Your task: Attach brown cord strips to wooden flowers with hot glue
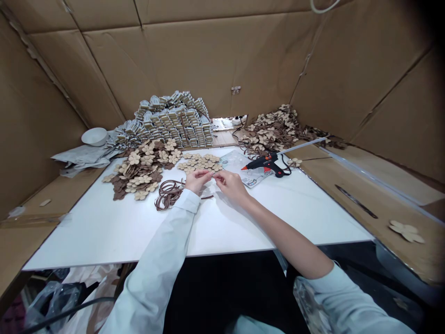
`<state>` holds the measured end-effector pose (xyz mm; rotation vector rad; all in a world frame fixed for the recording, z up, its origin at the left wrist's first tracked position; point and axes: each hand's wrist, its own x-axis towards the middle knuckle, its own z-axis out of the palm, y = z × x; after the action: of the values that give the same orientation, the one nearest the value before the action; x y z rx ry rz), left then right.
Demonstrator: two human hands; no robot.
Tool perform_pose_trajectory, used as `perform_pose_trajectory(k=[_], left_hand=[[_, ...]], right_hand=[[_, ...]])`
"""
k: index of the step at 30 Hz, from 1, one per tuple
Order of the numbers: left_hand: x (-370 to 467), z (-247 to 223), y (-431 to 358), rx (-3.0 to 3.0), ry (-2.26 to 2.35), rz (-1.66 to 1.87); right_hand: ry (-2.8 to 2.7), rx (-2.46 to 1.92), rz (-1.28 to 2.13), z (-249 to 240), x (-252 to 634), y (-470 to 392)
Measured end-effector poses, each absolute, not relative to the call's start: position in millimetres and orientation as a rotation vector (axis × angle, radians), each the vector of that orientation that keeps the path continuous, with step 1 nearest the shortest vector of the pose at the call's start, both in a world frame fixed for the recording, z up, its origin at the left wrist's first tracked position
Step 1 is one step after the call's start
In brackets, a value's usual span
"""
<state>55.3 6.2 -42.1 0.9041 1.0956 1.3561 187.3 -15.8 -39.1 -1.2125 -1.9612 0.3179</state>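
Observation:
Over the middle of the white board, my left hand (198, 180) and my right hand (230, 183) meet with their fingers pinched together. Whatever lies between the fingertips is too small to make out. A coil of brown cord (167, 195) rests just left of my left hand. Right behind my hands are rows of beige flower shapes (200, 162). To their left rises a heap of beige and brown flowers (139, 169). A black and orange glue gun (266, 163) lies on a printed plastic bag (251, 179), right of my right hand.
Stacked packets (177, 123) stand at the back, with a white bowl (94, 136) and plastic bags (81, 157) to their left. Another flower pile (274, 127) sits at the back right. Cardboard walls (222, 60) enclose the white board (114, 227). A loose flower (406, 231) lies far right.

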Motion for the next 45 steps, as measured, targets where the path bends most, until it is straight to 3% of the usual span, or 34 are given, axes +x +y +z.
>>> perform_pose_trajectory(k=[15, 24, 30, 38, 45], left_hand=[[63.9, -40.7, -1.3, 0.683, 0.938, 1.278], [64.8, -29.0, -7.4, 0.609, 0.874, 1.098], [64.2, -24.9, -9.0, 0.528, 0.872, 1.093], [56.5, -26.3, -11.3, 0.484, 0.420, 0.996], [61.1, -25.2, -18.7, 0.506, 0.431, 0.925]], right_hand=[[-1.844, -1.187, 0.406, -38.5, 189.4, -15.4], [-1.684, -1.258, 0.776, -35.3, 189.9, -12.1], [-1.822, -1.289, 0.563, -35.2, 190.2, -11.8], [-1.777, -1.088, 0.236, -31.7, 188.1, -18.7], [-1.808, -0.955, 0.207, -26.6, 186.1, -28.6]])
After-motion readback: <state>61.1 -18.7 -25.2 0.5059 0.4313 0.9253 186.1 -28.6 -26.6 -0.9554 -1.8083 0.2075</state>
